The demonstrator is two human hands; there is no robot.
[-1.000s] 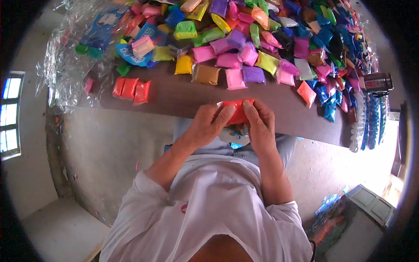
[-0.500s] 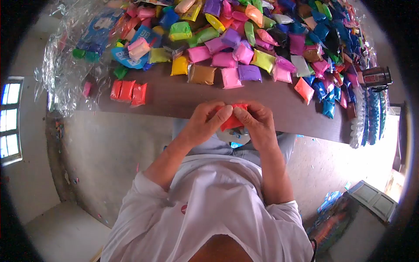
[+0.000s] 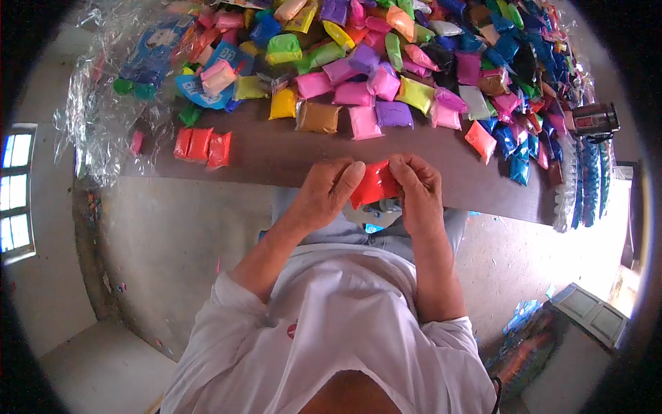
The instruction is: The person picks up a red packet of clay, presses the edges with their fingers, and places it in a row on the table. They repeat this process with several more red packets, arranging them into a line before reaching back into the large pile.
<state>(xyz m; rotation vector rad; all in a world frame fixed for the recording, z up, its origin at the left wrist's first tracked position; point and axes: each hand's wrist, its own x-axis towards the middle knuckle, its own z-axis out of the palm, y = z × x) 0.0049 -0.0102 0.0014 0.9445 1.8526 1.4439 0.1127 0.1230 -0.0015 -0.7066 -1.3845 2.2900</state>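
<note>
A shiny red packet (image 3: 374, 183) is held up between both hands, above the front edge of the brown table (image 3: 269, 155). My left hand (image 3: 327, 190) grips its left side, with the thumb on top. My right hand (image 3: 418, 188) pinches its upper right corner between thumb and fingers. Several red packets (image 3: 200, 145) lie side by side on the table to the left. Beyond my hands lie a pink packet (image 3: 364, 122), a purple packet (image 3: 394, 114) and a brown packet (image 3: 318, 117).
A large heap of colourful packets (image 3: 369, 58) covers the back of the table. Crumpled clear plastic (image 3: 103, 103) lies at the left. A dark cylindrical object (image 3: 594, 119) and stacked clear plastic strips (image 3: 590, 183) are at the right end. An orange-red packet (image 3: 480, 141) lies nearer.
My right hand has shifted slightly right and its thumb has moved off the packet's middle to the corner. More of the red packet now shows between my hands.
</note>
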